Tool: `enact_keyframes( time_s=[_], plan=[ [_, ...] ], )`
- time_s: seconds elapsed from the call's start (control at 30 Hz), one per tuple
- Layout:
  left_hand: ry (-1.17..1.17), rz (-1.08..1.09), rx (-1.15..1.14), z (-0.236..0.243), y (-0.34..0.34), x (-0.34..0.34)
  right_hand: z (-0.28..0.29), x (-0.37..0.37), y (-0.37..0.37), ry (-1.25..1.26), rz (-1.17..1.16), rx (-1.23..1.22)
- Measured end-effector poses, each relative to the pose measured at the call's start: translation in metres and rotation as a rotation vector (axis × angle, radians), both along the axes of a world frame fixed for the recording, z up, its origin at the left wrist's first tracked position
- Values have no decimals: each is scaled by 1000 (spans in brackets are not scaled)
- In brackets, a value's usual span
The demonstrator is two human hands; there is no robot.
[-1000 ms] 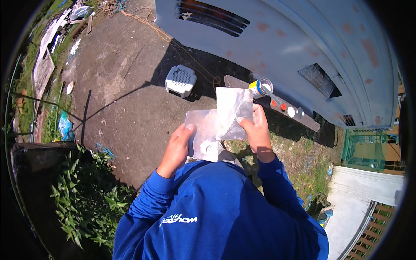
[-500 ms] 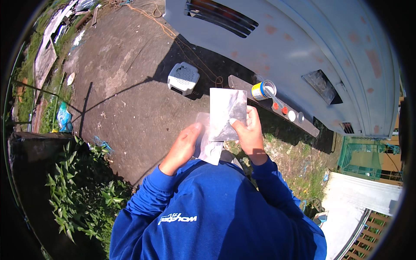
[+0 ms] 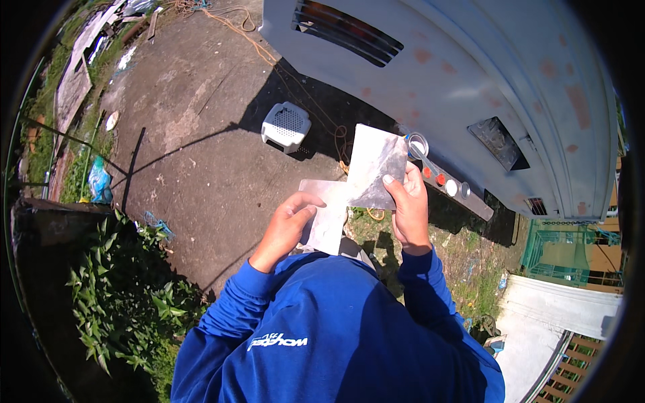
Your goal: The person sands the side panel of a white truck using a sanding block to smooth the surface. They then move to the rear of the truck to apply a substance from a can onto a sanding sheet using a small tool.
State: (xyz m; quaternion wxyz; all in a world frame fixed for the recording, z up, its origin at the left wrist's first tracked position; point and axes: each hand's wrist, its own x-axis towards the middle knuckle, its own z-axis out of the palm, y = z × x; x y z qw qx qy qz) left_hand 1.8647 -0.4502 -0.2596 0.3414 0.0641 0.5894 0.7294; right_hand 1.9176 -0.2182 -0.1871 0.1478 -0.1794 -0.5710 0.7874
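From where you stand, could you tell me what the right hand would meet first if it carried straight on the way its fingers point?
Probably the open tin can just beyond the right hand, which grips a grey sheet. Behind it stands the white vehicle. Depth is unclear, so the can may lie lower.

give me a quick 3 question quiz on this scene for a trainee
1. True or false: the right hand holds a pale sheet by its lower edge.
2. What does the left hand touch? A) the white vented box B) a second pale sheet C) the orange rope
3. Fill in: the white vented box sits on the ground beside the large white ______.

Key
1. True; the thumb lies on the sheet's front.
2. B; the second pale sheet lies lower, partly behind the first.
3. Vehicle; the large white vehicle has a dark vent and rust-coloured spots.
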Motion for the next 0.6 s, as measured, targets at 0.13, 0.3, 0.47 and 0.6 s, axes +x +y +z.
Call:
enact_keyframes(
  time_s=[0.13, 0.3, 0.47, 0.6],
  plan=[
    [-51, -133, 36, 22, 6, -1, 3, -3, -8, -9, 72, 113],
    [-13, -183, -11, 23, 14, 1, 9, -5, -15, -30, 155, 125],
    [-146, -38, 122, 14, 10, 0, 7, -5, 5, 103, 51, 208],
    [-159, 56, 121, 13, 1, -4, 9, 4, 29, 88, -140, 431]
  ],
)
